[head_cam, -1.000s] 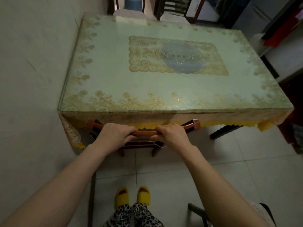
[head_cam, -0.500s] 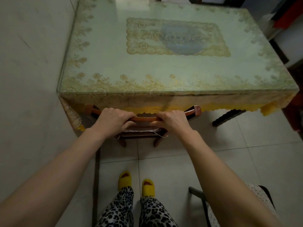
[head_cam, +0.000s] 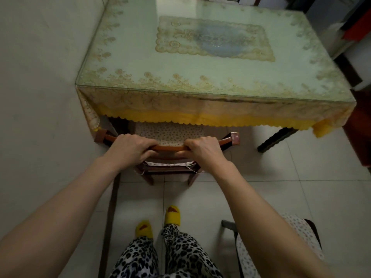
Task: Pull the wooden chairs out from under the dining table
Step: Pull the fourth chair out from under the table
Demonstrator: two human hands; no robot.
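A wooden chair (head_cam: 170,147) with a red-brown curved top rail stands at the near end of the dining table (head_cam: 200,77). Its spotted seat cushion (head_cam: 168,133) shows partly beyond the yellow fringe of the tablecloth. My left hand (head_cam: 130,149) is closed over the left part of the top rail. My right hand (head_cam: 204,150) is closed over the right part. The chair's two back legs rest on the tiled floor just in front of my hands.
A wall (head_cam: 40,77) runs close along the table's left side. Another chair with a spotted cushion (head_cam: 297,233) stands at my lower right. A dark table leg (head_cam: 275,139) juts out at the right. My feet in yellow slippers (head_cam: 172,215) stand behind the chair.
The chair has slid back toward me from under the table, and its seat cushion has come into view. Both hands kept their hold on the rail. My feet have stepped back.
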